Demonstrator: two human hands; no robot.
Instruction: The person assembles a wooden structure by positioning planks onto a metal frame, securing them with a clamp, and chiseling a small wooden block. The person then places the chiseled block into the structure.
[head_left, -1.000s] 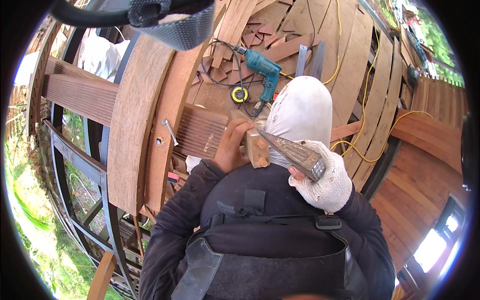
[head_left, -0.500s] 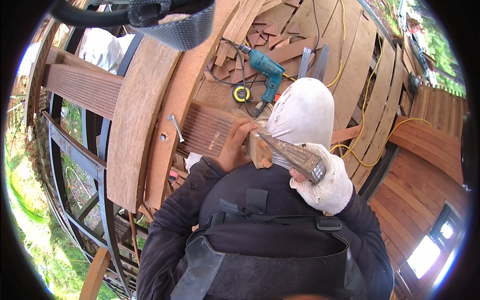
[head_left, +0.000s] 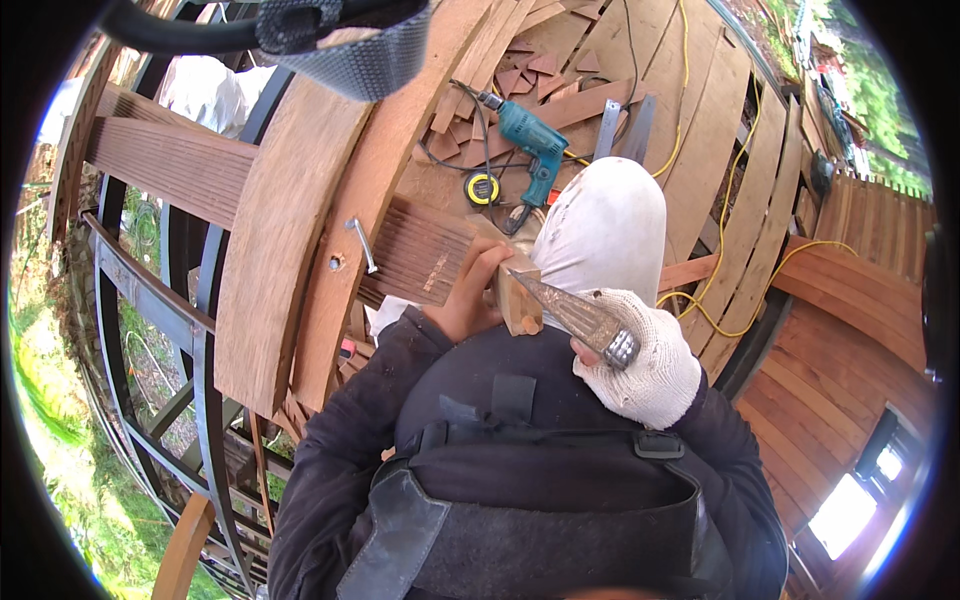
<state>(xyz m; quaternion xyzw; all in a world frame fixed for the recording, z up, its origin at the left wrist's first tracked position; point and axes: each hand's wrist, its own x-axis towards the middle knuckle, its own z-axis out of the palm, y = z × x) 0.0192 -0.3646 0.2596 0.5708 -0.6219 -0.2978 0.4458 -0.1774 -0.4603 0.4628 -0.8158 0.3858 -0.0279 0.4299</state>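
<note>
My bare left hand (head_left: 476,290) closes its fingers round a short wooden block (head_left: 519,302) in front of my belly, next to a grooved board (head_left: 418,250). My gloved right hand (head_left: 648,360) grips a worn, tapered metal tool (head_left: 580,318) that resembles a hammer head. The tool's narrow end points left and meets the top of the block. Its wide, rough-patterned end lies near my right thumb. Whether it has a handle is hidden by the glove. My knee (head_left: 603,215), in white cloth, is just beyond the block.
A teal corded drill (head_left: 533,145) and a yellow-black tape measure (head_left: 481,187) lie on the plank floor (head_left: 700,130) among reddish wood offcuts (head_left: 528,75). A bolt (head_left: 361,246) rests on the curved timber (head_left: 345,215) at left. A yellow cord (head_left: 735,190) crosses the floor at right.
The tool and my right hand have shifted slightly left and up. The narrow end remains against the block. My left hand has hardly moved.
</note>
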